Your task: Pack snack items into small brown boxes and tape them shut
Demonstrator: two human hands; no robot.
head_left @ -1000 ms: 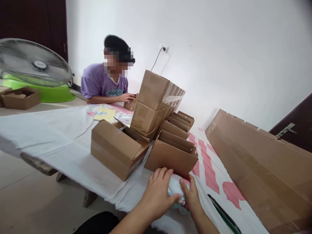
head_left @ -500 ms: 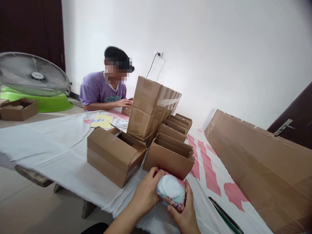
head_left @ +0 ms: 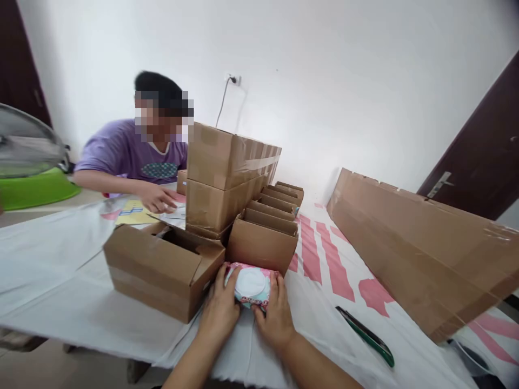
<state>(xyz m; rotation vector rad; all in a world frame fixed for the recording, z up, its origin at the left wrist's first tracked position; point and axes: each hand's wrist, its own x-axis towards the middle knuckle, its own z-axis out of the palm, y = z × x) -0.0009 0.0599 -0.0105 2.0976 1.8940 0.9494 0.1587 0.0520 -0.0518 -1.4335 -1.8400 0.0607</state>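
While a carton (head_left: 261, 246) stands beyond, fingers (head_left: 280, 289) of the left hand (head_left: 221, 308) and right hand (head_left: 279, 316) grip a patterned pack (head_left: 252, 283).

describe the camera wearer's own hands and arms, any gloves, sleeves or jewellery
The left hand and right hand are both ungloved, with no rings visible. The forearms are bare as far as the picture shows: no sleeve, watch or bracelet can be seen.
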